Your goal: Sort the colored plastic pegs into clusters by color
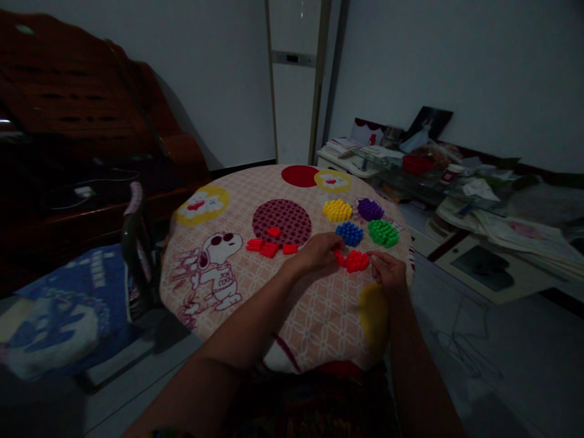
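A cluster of red knobbed plastic pieces (pixel 357 261) lies on the tablecloth between my two hands. My left hand (pixel 323 250) is closed at its left side, with a small red plastic piece (pixel 339 257) at the fingertips. At the cluster's right edge is my right hand (pixel 387 269), its fingers drawn together in a pinch; whatever they grip is too small to make out. Just beyond sit similar clusters in blue (pixel 349 233), green (pixel 383 233), yellow (pixel 337 210) and purple (pixel 370 209). Several flat red blocks (pixel 269 249) lie loose left of my left hand.
The round table wears a patterned cloth (pixel 314 310). A folding chair (pixel 137 243) with a blue cover (pixel 77 304) stands at the left, before a wooden bench (pixel 82 115). At the right, a low cabinet (pixel 479 267) carries papers, bags and a cup (pixel 451 174).
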Motion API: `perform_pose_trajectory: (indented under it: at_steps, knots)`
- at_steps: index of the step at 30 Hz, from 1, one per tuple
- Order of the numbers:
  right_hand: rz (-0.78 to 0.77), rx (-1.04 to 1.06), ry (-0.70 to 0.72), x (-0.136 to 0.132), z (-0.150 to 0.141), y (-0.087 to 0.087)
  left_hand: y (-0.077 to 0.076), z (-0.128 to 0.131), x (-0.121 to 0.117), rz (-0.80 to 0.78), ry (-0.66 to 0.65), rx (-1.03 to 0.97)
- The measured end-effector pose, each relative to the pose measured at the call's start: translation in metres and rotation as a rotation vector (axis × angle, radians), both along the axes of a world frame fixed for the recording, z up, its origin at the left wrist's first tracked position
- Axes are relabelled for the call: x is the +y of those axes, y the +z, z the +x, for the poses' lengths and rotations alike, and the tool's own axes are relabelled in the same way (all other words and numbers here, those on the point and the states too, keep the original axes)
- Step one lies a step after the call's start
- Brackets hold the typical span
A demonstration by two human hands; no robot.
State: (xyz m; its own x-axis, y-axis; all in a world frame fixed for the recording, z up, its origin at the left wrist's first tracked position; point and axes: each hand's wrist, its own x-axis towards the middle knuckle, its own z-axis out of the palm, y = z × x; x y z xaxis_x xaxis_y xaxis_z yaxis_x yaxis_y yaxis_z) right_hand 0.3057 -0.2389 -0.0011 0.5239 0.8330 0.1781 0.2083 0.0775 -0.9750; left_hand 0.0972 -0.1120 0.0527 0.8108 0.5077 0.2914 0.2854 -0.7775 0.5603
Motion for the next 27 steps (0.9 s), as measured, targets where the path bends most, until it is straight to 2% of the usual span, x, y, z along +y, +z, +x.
perform_pose_trajectory:
  at_steps: [6,17,20,22,24,25,27]
  knots:
    - [0.025,0.001,0.003,0.001,0.003,-0.006,-0.012,0.016,-0.015,0.012,-0.019,0.041]
    - [0.01,0.025,-0.015,0.002,0.002,-0.005,-0.016,0.014,-0.02,-0.17,0.037,0.052]
    - [-0.006,0.005,-0.008,0.0,0.0,-0.001,-0.014,0.015,-0.022,-0.167,0.038,0.059]
    - [-0.012,-0.007,-0.01,-0.001,0.0,0.0,-0.01,0.011,-0.014,-0.115,0.045,0.062]
    - [-0.015,-0.012,-0.009,-0.001,0.001,0.0,-0.004,-0.002,0.002,-0.032,0.133,0.068]
    - [-0.014,-0.011,-0.006,-0.001,0.002,-0.001,-0.001,-0.011,0.012,0.004,0.221,0.074]
    - [-0.015,-0.004,-0.002,0.0,0.003,-0.002,0.005,-0.035,0.032,0.064,0.496,0.114]
